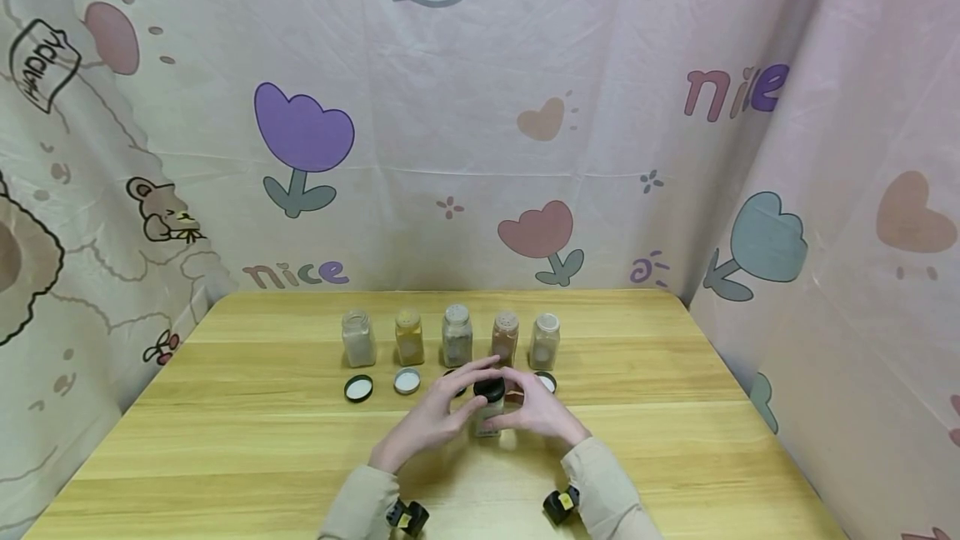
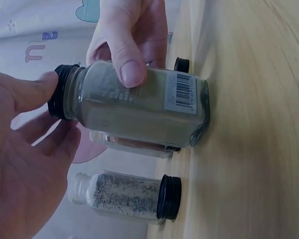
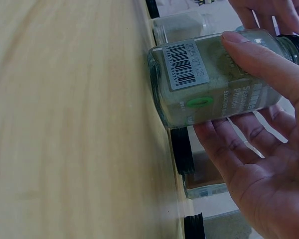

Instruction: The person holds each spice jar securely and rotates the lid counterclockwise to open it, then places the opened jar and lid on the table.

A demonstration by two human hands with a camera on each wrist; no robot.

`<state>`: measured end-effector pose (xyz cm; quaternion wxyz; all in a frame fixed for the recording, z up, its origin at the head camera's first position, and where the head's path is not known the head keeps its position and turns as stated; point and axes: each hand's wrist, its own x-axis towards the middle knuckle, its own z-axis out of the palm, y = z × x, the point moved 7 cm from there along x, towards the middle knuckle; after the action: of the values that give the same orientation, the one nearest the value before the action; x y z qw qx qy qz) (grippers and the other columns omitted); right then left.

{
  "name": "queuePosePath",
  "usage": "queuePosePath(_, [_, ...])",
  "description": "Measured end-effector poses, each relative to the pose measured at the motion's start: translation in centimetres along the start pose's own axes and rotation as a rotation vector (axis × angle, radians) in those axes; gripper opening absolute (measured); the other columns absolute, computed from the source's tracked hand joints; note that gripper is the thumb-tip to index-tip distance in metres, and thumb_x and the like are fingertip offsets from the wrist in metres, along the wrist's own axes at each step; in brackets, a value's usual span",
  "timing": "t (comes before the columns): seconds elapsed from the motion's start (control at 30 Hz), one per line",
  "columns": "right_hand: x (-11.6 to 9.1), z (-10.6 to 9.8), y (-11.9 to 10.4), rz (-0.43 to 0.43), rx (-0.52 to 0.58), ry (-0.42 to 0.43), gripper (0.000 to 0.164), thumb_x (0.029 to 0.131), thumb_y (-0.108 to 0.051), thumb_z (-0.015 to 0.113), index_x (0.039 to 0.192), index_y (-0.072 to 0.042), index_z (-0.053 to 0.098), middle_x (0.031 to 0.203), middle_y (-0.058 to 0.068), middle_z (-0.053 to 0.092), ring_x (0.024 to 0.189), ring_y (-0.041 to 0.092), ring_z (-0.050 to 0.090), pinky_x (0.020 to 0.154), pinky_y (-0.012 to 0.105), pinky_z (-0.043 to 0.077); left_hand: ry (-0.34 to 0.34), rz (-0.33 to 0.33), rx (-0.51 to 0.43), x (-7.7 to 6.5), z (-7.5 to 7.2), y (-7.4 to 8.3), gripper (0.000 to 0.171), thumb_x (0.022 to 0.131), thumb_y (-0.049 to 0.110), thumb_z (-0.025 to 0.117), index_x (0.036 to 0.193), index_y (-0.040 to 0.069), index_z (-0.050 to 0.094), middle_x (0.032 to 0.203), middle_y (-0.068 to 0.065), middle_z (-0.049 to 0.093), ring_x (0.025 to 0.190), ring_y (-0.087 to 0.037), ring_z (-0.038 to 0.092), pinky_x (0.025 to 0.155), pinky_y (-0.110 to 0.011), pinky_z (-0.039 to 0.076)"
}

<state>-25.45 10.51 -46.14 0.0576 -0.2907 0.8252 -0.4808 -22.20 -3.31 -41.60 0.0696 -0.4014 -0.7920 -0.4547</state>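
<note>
A glass seasoning jar (image 2: 149, 107) with a black cap (image 2: 64, 92) stands upright at the front, its base at or just above the table. Its powder is greenish-grey, and a barcode label (image 3: 185, 64) is on one side. My left hand (image 1: 442, 408) pinches the cap between thumb and fingers. My right hand (image 1: 542, 408) holds the jar's body, its thumb (image 2: 132, 72) across one face and the fingers behind. Behind the hands stand several uncapped jars in a row, among them a speckled grey one (image 1: 457, 338) and a reddish-brown one (image 1: 506, 336).
Loose caps lie before the row: a black-rimmed one (image 1: 358, 388), a pale one (image 1: 407, 381) and another (image 1: 546, 382) by the right hand. A white-powder jar (image 1: 358, 340), a yellow one (image 1: 409, 338) and a pale one (image 1: 544, 342) also stand on the wooden table (image 1: 247, 432).
</note>
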Motion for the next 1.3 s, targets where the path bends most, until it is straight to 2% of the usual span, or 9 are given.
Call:
queuePosePath(0.1, [0.01, 0.0, 0.07, 0.002, -0.002, 0.003, 0.063, 0.075, -0.026, 0.089, 0.131, -0.014, 0.062, 0.123, 0.004, 0.071, 0.112, 0.016, 0.067, 0.102, 0.025, 0.053, -0.013, 0.003, -0.008, -0.03, -0.06, -0.04, 0.04, 0.099, 0.005, 0.059, 0.138, 0.006, 0.058, 0.15, -0.014, 0.053, 0.139, -0.035, 0.05, 0.116, -0.052, 0.044])
queuePosePath(0.2, [0.02, 0.0, 0.14, 0.013, -0.011, 0.005, 0.063, 0.075, -0.027, 0.09, 0.13, -0.013, 0.062, 0.122, 0.003, 0.071, 0.112, 0.016, 0.067, 0.103, 0.025, 0.053, 0.009, -0.006, 0.0, 0.02, -0.14, -0.14, 0.04, 0.096, 0.004, 0.062, 0.136, 0.004, 0.059, 0.143, -0.015, 0.059, 0.133, -0.035, 0.056, 0.113, -0.048, 0.049])
queuePosePath(0.37, [0.05, 0.07, 0.15, 0.02, -0.011, 0.001, 0.061, 0.075, -0.026, 0.089, 0.128, -0.011, 0.063, 0.119, 0.003, 0.071, 0.11, 0.013, 0.067, 0.1, 0.022, 0.053, 0.072, -0.036, 0.055, 0.11, -0.23, -0.22, 0.043, 0.092, 0.01, 0.07, 0.133, 0.002, 0.061, 0.132, -0.013, 0.062, 0.121, -0.031, 0.062, 0.102, -0.046, 0.058])
queuePosePath(0.5, [0.07, 0.13, 0.17, 0.014, -0.008, 0.001, 0.058, 0.075, -0.024, 0.089, 0.125, -0.01, 0.063, 0.114, 0.004, 0.071, 0.105, 0.009, 0.067, 0.098, 0.021, 0.054, 0.092, -0.055, 0.096, 0.12, -0.26, -0.18, 0.046, 0.091, 0.017, 0.073, 0.134, 0.006, 0.062, 0.132, -0.01, 0.061, 0.121, -0.028, 0.061, 0.102, -0.043, 0.057])
queuePosePath(0.6, [0.06, 0.12, 0.2, 0.012, -0.012, 0.002, 0.057, 0.075, -0.024, 0.089, 0.125, -0.012, 0.063, 0.113, 0.003, 0.071, 0.104, 0.008, 0.067, 0.098, 0.022, 0.055, 0.073, -0.048, 0.075, 0.1, -0.31, -0.07, 0.046, 0.093, 0.017, 0.071, 0.137, 0.008, 0.06, 0.14, -0.01, 0.058, 0.128, -0.03, 0.059, 0.107, -0.044, 0.055])
queuePosePath(0.73, [0.06, 0.1, 0.2, 0.006, -0.007, -0.002, 0.061, 0.076, -0.026, 0.089, 0.129, -0.014, 0.062, 0.12, 0.003, 0.071, 0.11, 0.012, 0.067, 0.101, 0.023, 0.054, 0.012, -0.01, 0.029, 0.02, -0.33, 0.24, 0.043, 0.096, 0.008, 0.065, 0.138, 0.005, 0.058, 0.15, -0.013, 0.053, 0.137, -0.035, 0.052, 0.113, -0.049, 0.049])
queuePosePath(0.93, [0.0, 0.05, 0.22, 0.013, 0.009, 0.0, 0.061, 0.075, -0.024, 0.089, 0.129, -0.013, 0.062, 0.122, 0.004, 0.071, 0.112, 0.017, 0.067, 0.101, 0.024, 0.054, -0.047, 0.008, 0.026, -0.11, -0.22, 0.34, 0.043, 0.097, 0.002, 0.06, 0.14, 0.004, 0.056, 0.15, -0.015, 0.053, 0.138, -0.035, 0.051, 0.115, -0.052, 0.046])
queuePosePath(1.17, [-0.03, 0.08, 0.16, 0.017, 0.001, -0.003, 0.061, 0.076, -0.026, 0.089, 0.129, -0.011, 0.062, 0.121, 0.004, 0.07, 0.111, 0.016, 0.067, 0.101, 0.024, 0.055, 0.04, 0.004, 0.091, 0.14, -0.21, 0.09, 0.042, 0.093, 0.007, 0.068, 0.134, 0.002, 0.06, 0.133, -0.015, 0.063, 0.12, -0.033, 0.063, 0.102, -0.045, 0.058])
queuePosePath(1.3, [-0.03, 0.02, 0.1, 0.018, 0.006, -0.002, 0.06, 0.076, -0.025, 0.089, 0.128, -0.011, 0.063, 0.121, 0.004, 0.07, 0.111, 0.014, 0.067, 0.1, 0.022, 0.054, 0.081, -0.032, 0.118, 0.21, -0.17, 0.04, 0.043, 0.09, 0.01, 0.072, 0.132, 0.003, 0.062, 0.129, -0.012, 0.063, 0.117, -0.03, 0.064, 0.098, -0.044, 0.059])
